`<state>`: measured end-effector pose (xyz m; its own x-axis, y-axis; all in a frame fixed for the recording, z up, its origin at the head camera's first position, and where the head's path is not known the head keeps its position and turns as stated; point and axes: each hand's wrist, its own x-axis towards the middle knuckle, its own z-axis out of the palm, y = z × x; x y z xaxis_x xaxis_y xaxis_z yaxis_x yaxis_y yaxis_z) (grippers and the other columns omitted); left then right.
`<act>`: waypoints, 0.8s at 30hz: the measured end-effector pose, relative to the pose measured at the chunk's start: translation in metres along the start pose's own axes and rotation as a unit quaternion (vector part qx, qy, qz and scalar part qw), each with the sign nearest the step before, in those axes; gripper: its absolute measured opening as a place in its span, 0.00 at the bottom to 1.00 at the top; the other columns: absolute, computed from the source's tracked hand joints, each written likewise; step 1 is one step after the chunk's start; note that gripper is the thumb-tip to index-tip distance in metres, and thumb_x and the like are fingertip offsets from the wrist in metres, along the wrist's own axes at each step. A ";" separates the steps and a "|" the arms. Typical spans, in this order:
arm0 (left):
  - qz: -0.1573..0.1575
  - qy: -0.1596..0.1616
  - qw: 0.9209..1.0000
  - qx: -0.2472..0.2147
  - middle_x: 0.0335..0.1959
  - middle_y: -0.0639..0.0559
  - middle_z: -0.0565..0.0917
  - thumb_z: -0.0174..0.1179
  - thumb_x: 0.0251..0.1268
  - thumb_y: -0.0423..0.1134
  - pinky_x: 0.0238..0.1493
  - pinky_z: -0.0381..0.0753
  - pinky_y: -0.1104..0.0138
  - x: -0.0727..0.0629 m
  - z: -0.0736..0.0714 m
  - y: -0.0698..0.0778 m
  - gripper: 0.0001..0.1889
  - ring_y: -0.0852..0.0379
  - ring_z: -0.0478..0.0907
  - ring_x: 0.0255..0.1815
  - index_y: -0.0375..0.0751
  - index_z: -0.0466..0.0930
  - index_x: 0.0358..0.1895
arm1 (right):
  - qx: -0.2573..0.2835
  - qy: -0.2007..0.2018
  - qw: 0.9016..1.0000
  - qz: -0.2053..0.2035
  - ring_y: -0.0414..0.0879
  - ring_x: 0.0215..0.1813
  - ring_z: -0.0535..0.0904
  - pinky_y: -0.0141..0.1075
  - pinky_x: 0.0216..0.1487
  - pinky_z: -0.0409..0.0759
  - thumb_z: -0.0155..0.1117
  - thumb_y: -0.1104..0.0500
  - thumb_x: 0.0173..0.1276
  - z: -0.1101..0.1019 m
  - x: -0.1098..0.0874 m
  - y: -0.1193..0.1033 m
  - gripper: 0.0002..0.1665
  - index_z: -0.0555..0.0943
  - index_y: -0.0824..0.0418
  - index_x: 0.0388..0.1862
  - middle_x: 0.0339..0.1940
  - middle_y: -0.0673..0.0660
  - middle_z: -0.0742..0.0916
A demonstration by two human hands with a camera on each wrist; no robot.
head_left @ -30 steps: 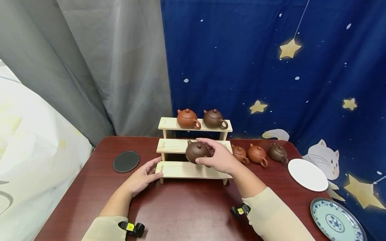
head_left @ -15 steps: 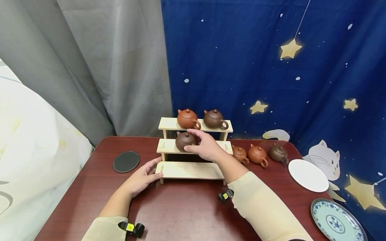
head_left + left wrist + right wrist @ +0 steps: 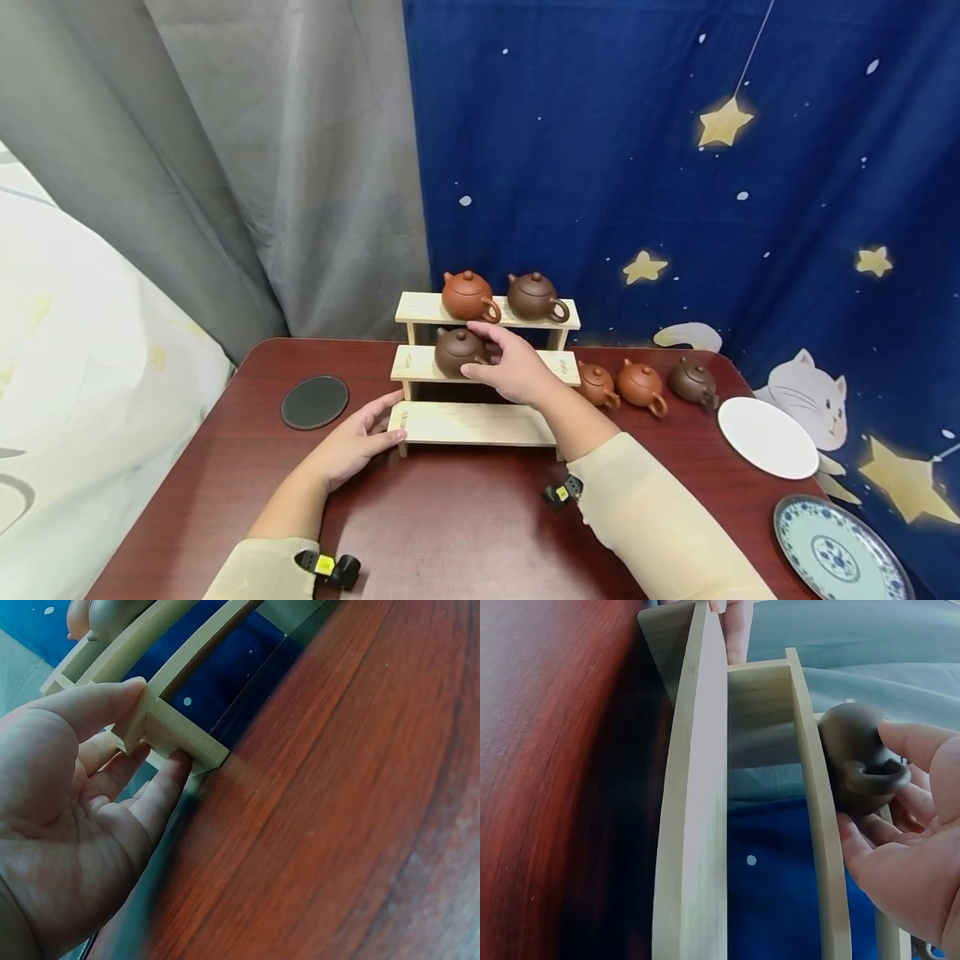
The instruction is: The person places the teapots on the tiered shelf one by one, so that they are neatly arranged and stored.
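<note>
A dark brown teapot (image 3: 453, 353) sits on the middle tier of the three-tier wooden stand (image 3: 480, 422), left of its centre. My right hand (image 3: 517, 371) holds that teapot from the right, thumb in front and fingers behind. In the right wrist view the teapot's looped handle (image 3: 877, 778) faces my palm. My left hand (image 3: 351, 443) grips the left end of the stand's bottom tier. The left wrist view shows its thumb on the tier's end (image 3: 142, 712) and fingers against the leg below. An orange-brown teapot (image 3: 467, 296) and another dark brown teapot (image 3: 531, 297) stand on the top tier.
Right of the stand are two orange-brown teapots (image 3: 641, 383) and a dark brown one (image 3: 692, 380). A white plate (image 3: 768, 437) and a blue-patterned plate (image 3: 836, 554) lie at the table's right edge. A black round mat (image 3: 315, 402) lies at left on the red-brown table (image 3: 450, 525).
My right hand has carried the dark brown teapot left and back, from in front of the middle tier onto it. In the last half second it has hardly moved. My left hand stays put.
</note>
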<state>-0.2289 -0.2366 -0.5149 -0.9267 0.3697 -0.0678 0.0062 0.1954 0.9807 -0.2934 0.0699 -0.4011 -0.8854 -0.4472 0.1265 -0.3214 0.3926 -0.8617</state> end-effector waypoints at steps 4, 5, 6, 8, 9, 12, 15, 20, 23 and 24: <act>0.002 -0.001 1.000 -0.001 0.81 0.35 0.70 0.67 0.77 0.42 0.61 0.80 0.75 0.000 0.001 0.000 0.43 0.45 0.74 0.77 0.45 0.53 0.87 | 0.017 0.010 1.000 0.010 0.55 0.75 0.80 0.50 0.75 0.79 0.77 0.54 0.71 -0.008 -0.014 0.002 0.39 0.74 0.52 0.79 0.77 0.54 0.80; 0.002 -0.001 1.000 0.000 0.81 0.35 0.70 0.67 0.77 0.43 0.61 0.80 0.75 -0.001 0.001 0.000 0.43 0.45 0.74 0.77 0.45 0.53 0.87 | 0.018 0.014 1.000 0.013 0.56 0.75 0.80 0.50 0.74 0.79 0.77 0.53 0.71 -0.011 -0.018 0.003 0.39 0.75 0.52 0.78 0.77 0.54 0.80; 0.001 -0.001 1.000 -0.001 0.80 0.35 0.70 0.67 0.77 0.42 0.61 0.80 0.75 -0.001 0.001 0.000 0.43 0.46 0.74 0.77 0.45 0.53 0.87 | 0.022 0.019 0.999 0.015 0.57 0.74 0.81 0.51 0.73 0.80 0.77 0.53 0.71 -0.014 -0.023 0.004 0.38 0.75 0.52 0.78 0.77 0.56 0.80; -0.004 0.001 1.000 0.000 0.80 0.36 0.71 0.67 0.77 0.42 0.61 0.80 0.75 -0.001 0.001 0.001 0.43 0.48 0.75 0.76 0.46 0.53 0.87 | 0.027 0.032 0.999 0.015 0.60 0.73 0.82 0.52 0.70 0.82 0.76 0.53 0.72 -0.021 -0.032 0.006 0.36 0.77 0.52 0.76 0.77 0.58 0.81; -0.005 0.002 1.000 -0.001 0.80 0.36 0.71 0.67 0.77 0.42 0.61 0.80 0.75 -0.001 0.001 0.001 0.43 0.50 0.75 0.75 0.46 0.53 0.87 | 0.031 0.038 0.999 0.015 0.61 0.72 0.83 0.53 0.70 0.82 0.76 0.54 0.72 -0.024 -0.036 0.007 0.34 0.77 0.53 0.76 0.76 0.59 0.81; -0.008 0.005 1.000 0.000 0.80 0.36 0.70 0.67 0.77 0.42 0.61 0.80 0.75 0.000 0.001 0.001 0.43 0.52 0.76 0.75 0.45 0.53 0.87 | 0.033 0.061 0.998 0.010 0.62 0.69 0.84 0.51 0.67 0.84 0.75 0.56 0.74 -0.036 -0.050 0.015 0.31 0.79 0.54 0.73 0.74 0.63 0.82; -0.013 0.009 1.000 0.000 0.81 0.37 0.68 0.68 0.76 0.43 0.61 0.79 0.75 0.000 0.001 0.000 0.44 0.54 0.75 0.75 0.45 0.53 0.87 | 0.018 0.084 0.996 0.004 0.60 0.67 0.86 0.49 0.66 0.85 0.74 0.56 0.74 -0.050 -0.063 0.028 0.29 0.80 0.55 0.72 0.71 0.64 0.84; -0.014 0.012 1.000 -0.001 0.82 0.37 0.68 0.68 0.76 0.44 0.61 0.80 0.75 0.000 0.001 0.000 0.44 0.57 0.76 0.74 0.45 0.53 0.87 | -0.011 0.119 0.993 0.000 0.60 0.65 0.86 0.36 0.64 0.85 0.74 0.56 0.75 -0.078 -0.085 0.053 0.29 0.80 0.61 0.71 0.67 0.66 0.86; -0.011 0.009 1.000 -0.003 0.82 0.36 0.67 0.68 0.77 0.43 0.61 0.80 0.74 0.000 0.001 0.000 0.44 0.59 0.77 0.73 0.44 0.52 0.87 | -0.023 0.145 0.989 0.007 0.61 0.65 0.86 0.24 0.60 0.82 0.73 0.56 0.76 -0.096 -0.099 0.063 0.28 0.80 0.62 0.71 0.66 0.66 0.87; -0.014 0.010 1.000 -0.006 0.82 0.37 0.68 0.68 0.76 0.43 0.61 0.81 0.74 0.000 0.001 0.000 0.44 0.59 0.77 0.72 0.45 0.52 0.87 | -0.027 0.156 0.987 0.010 0.60 0.65 0.86 0.21 0.58 0.81 0.73 0.55 0.76 -0.102 -0.103 0.066 0.28 0.80 0.62 0.70 0.65 0.66 0.87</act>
<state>-0.2288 -0.2358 -0.5146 -0.9337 0.3462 -0.0914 -0.0237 0.1949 0.9805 -0.2575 0.2238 -0.4208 -0.9493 -0.1733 0.2623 -0.3130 0.4446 -0.8393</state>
